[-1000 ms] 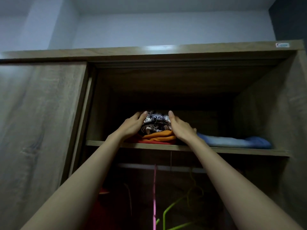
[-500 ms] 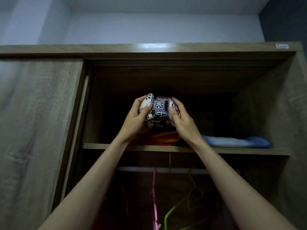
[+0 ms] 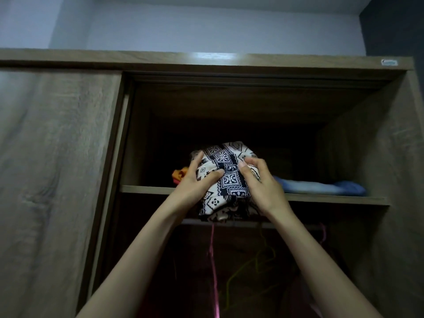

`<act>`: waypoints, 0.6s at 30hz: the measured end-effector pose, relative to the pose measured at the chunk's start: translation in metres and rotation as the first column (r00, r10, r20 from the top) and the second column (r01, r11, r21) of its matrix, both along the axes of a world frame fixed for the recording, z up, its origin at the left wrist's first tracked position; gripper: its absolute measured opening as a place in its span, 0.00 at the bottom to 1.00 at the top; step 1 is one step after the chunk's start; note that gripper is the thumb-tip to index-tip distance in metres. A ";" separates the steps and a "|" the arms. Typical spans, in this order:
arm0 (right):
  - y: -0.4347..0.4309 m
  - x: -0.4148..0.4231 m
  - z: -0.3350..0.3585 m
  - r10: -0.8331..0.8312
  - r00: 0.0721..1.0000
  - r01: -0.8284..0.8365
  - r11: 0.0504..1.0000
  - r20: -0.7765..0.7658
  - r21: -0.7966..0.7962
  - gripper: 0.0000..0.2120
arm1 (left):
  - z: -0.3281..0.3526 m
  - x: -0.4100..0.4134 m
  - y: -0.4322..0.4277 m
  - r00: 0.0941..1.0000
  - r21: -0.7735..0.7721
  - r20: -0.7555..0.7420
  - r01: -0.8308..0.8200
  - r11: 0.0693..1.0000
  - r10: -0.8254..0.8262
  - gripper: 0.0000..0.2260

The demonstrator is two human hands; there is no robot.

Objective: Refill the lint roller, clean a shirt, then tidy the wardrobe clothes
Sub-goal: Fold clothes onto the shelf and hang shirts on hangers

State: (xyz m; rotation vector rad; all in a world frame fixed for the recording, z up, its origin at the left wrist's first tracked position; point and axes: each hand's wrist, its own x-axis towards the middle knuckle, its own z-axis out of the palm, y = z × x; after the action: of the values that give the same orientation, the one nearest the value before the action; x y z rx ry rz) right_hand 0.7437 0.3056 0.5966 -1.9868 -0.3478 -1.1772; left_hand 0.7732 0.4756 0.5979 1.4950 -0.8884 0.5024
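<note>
**Count: wardrobe, upper section**

2 hands: left hand (image 3: pixel 192 180), right hand (image 3: pixel 261 182). 1 black-and-white patterned cloth (image 3: pixel 226 177). 1 orange garment (image 3: pixel 180 174). 1 blue folded garment (image 3: pixel 321 187). 1 shelf (image 3: pixel 332 199). 1 pink hanger (image 3: pixel 214 267), 1 green hanger (image 3: pixel 247 269); others too dark to tell.
</note>
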 end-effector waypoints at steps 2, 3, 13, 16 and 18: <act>0.002 -0.005 -0.001 -0.073 0.995 0.069 0.996 -0.066 -0.062 0.22 | -0.004 -0.002 -0.002 0.999 0.002 0.032 0.013 1.000 -0.013 0.36; 0.002 -0.007 -0.002 -0.083 0.994 0.077 0.994 -0.070 -0.074 0.23 | -0.006 -0.006 -0.002 0.998 0.014 0.062 0.019 1.000 -0.019 0.33; -0.008 -0.046 -0.028 0.496 0.856 -0.514 0.845 0.144 0.145 0.23 | -0.019 -0.046 -0.019 0.939 -0.027 0.287 0.206 0.978 -0.189 0.32; -0.025 -0.051 -0.024 0.548 0.797 -0.599 0.772 0.253 0.214 0.26 | -0.008 -0.050 -0.036 0.926 0.015 0.315 0.217 0.976 -0.210 0.33; -0.042 -0.055 -0.017 0.475 0.810 -0.557 0.806 0.344 0.198 0.27 | 0.003 -0.049 -0.049 0.906 0.071 0.343 0.237 0.969 -0.247 0.35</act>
State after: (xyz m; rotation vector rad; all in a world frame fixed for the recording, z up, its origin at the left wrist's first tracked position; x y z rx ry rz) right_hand 0.6892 0.2637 0.5798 -1.3390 -0.7703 -1.0655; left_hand 0.7241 0.4268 0.6009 1.3150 -1.3477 0.5827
